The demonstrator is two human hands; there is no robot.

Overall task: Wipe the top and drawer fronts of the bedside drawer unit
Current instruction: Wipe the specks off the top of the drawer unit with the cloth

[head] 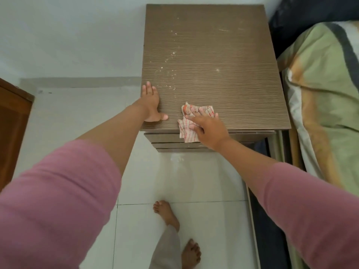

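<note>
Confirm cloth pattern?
Cloth: off-white with thin red stripes, clearest in the head view.

Brown wood-grain drawer unit (213, 65) flecked with pale specks; white cloth (189, 131) with red stripes; pink sleeves (58, 200); white floor tiles (204, 181); green, orange and grey bedding (326, 94).

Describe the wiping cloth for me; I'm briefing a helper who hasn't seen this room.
Find the brown wood-grain drawer unit standing beside the bed. At the near edge of its top, under the right hand, lies the cloth, one corner drooping over the front. It is the only fabric on the unit: crumpled, pale, with thin red stripes.
</note>
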